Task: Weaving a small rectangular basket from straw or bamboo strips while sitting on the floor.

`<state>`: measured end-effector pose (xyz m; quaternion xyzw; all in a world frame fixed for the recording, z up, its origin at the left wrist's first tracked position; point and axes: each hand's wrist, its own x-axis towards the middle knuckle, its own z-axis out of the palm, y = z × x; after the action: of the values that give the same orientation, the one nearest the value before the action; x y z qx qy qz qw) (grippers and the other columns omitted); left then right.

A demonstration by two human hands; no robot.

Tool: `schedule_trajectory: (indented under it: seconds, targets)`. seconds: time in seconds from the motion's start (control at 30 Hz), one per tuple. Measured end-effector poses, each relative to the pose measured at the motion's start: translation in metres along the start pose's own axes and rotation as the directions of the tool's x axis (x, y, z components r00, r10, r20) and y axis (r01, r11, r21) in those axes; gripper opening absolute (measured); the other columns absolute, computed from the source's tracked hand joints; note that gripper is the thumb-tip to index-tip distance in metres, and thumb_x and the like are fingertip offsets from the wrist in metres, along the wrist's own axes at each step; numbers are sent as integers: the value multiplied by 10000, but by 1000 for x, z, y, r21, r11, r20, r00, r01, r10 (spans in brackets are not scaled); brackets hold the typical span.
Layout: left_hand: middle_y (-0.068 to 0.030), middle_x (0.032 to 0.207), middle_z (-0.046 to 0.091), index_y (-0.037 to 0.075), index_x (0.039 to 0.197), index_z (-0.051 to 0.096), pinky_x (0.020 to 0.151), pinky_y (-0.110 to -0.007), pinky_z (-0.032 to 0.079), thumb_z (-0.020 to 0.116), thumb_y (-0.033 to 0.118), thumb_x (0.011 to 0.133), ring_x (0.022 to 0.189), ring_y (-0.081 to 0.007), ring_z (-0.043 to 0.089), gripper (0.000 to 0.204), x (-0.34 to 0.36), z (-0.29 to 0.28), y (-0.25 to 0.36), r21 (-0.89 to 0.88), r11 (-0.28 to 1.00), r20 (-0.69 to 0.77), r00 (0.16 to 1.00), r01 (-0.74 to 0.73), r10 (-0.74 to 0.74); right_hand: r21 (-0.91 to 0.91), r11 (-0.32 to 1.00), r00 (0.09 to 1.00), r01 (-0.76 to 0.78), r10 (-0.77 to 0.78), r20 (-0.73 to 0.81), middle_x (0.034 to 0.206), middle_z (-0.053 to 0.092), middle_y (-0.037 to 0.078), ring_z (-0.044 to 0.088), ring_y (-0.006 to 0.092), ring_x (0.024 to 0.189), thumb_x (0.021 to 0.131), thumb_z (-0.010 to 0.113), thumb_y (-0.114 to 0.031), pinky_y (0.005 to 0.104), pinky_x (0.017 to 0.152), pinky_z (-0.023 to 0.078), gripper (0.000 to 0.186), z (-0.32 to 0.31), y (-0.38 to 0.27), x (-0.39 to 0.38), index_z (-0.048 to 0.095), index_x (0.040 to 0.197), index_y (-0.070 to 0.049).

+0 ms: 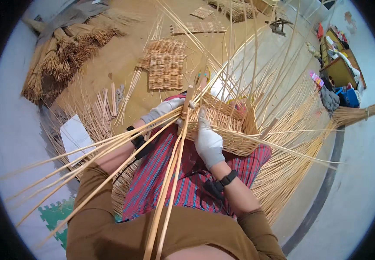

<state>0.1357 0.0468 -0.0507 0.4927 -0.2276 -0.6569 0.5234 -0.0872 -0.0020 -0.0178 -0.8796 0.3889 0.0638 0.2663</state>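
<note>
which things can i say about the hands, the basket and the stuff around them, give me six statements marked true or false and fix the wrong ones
1. The right hand is at the near side of the wicker basket. True.
2. The left hand is bare. False: it wears a pale glove, like the right.
3. The striped cloth lies beneath the basket. True.
4. The flat woven panels hang on a wall. False: they lie on the tan floor.
5. Pale rods run down across the brown top. True.
6. The green puzzle-edged mat is at the picture's upper right. False: it is at the lower left.
</note>
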Motion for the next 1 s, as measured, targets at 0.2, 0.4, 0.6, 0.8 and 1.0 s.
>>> schedule_trajectory:
  seconds: [0.2, 0.4, 0.6, 0.8, 1.0]
  targets:
    - [-23, 948, 699, 86, 1188, 671, 658, -278, 563, 565, 281, 1029, 777, -138, 668, 273, -12, 11, -14, -278, 941, 35, 976, -195, 213, 89, 977, 952, 194, -166, -257, 1190, 679, 272, 717, 407, 860, 932, 643, -148, 498, 724, 572, 899, 5, 8, -11, 83, 1636, -136]
    - [-91, 859, 667, 48, 1129, 669, 717, -365, 533, 709, 191, 923, 826, -256, 666, 254, -66, 74, -80, 758, 594, -403, 523, -268, 751, 938, 344, 962, 40, 242, -130, 1104, 697, 96, 645, 143, 842, 939, 627, 5, 288, 740, 557, 463, 0, 79, -53, 515, 1387, -26]
    - [-186, 932, 705, 28, 1274, 631, 804, -409, 566, 623, 325, 989, 848, -366, 695, 412, -30, 144, -49, 770, 580, -189, 774, -264, 604, 808, 75, 625, 584, 594, -507, 1096, 667, 112, 674, 176, 889, 1050, 558, -121, 230, 651, 502, 256, -12, 135, -68, 449, 1281, -96]
    - [-131, 787, 698, -4, 1218, 631, 537, -337, 546, 592, 438, 1002, 539, -205, 665, 494, 16, 127, -29, 730, 668, -121, 989, 144, -81, 727, 528, 632, 440, 393, -668, 1019, 706, 103, 680, 187, 861, 1053, 519, -75, 306, 708, 555, 285, -67, 111, -64, 435, 1319, -132]
    - [-199, 825, 711, 8, 1116, 677, 647, -423, 542, 503, 515, 1010, 695, -295, 700, 546, 38, 118, -68, 927, 362, -235, 905, 99, 354, 16, 922, 646, 387, -258, -719, 1401, 539, 262, 572, 426, 1244, 900, 673, -62, 390, 936, 534, 692, -112, 68, 72, 447, 1501, -318]
